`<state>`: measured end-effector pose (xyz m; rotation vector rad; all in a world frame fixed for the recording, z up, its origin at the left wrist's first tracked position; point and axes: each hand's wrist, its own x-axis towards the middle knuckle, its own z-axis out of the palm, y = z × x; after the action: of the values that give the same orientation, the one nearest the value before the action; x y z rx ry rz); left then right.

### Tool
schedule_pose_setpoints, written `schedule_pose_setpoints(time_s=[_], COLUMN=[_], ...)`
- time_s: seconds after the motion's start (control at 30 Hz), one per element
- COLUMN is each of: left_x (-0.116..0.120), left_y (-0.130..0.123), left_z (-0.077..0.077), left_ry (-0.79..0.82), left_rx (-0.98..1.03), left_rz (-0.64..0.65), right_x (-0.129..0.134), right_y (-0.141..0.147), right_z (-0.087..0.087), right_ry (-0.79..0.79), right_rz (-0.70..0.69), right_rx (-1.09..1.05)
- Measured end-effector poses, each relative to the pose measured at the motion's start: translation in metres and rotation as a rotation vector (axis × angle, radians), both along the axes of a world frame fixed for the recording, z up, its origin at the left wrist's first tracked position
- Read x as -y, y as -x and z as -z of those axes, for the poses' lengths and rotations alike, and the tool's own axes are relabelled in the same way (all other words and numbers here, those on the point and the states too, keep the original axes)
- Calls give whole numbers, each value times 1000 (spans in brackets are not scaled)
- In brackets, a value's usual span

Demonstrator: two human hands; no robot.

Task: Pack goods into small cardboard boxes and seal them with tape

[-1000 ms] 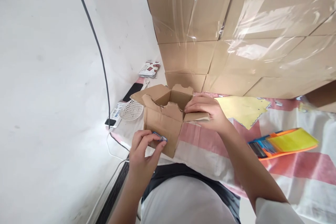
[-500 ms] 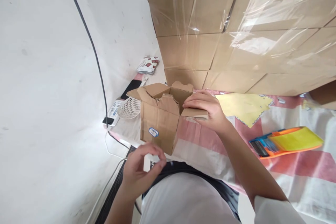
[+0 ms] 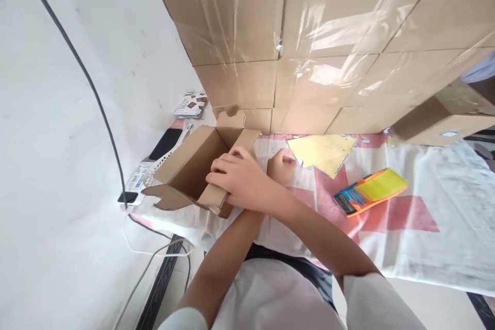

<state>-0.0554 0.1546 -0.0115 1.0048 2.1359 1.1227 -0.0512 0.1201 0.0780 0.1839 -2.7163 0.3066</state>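
Beside the white wall (image 3: 58,139), the open carton (image 3: 187,157) is lying lengthwise away from the body, slanting right — the right hand (image 3: 243,178), nearer, is gripping its right flap. Past that wrist, the blurred left hand (image 3: 282,165) is hovering — grasp unclear — just beside yellow paper (image 3: 323,152) on pink-and-white cloth (image 3: 410,216).

Person's top (image 3: 270,296): off-white, plain in front, softly creased. Sleeves short, same pale tone; left sleeve (image 3: 184,319) partly in view at near left, right sleeve (image 3: 373,299) wide, loose-hemmed, near right. Dark garment (image 3: 270,253) at waist, black going mottled grey rightward. Forearms (image 3: 228,255) bare; left hand (image 3: 282,167), right hand (image 3: 242,178) likewise.
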Motion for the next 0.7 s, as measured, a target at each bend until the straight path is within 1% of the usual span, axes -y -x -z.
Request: schedule_pose_setpoints(time_s=[0.03,0.07,0.13,0.2,0.27,0.37,0.5,0.57,0.63,0.7], left_x=[-20,-38,-68,-88,-98,-96,-81,-71,-58,-36], left_y=[1,1,0,-2,-6,-12,-15,-15,-13,-12], left_z=[1,3,8,15,22,30,33,29,22,13], left_ry=[-13,-12,28,79,109,106,55,26,-2,-21], left_rx=[21,-9,-80,-163,-243,-323,-359,-349,-316,-259], left_rz=[75,122,178,201,206,238,259,237,206,170], right_x=[3,4,6,5,4,-2,-13,-19,-26,-33], right_y=[0,0,-1,-3,-5,-8,-11,-12,-13,-15], right_z=[0,1,3,5,6,7,5,4,3,2], right_ry=[-7,-10,-11,-17,-20,0,56,99,139,187], right_rz=[5,11,21,26,26,24,39,46,41,30], right_rx=[-2,-6,-20,-33,-44,-46,-35,-42,-39,-35])
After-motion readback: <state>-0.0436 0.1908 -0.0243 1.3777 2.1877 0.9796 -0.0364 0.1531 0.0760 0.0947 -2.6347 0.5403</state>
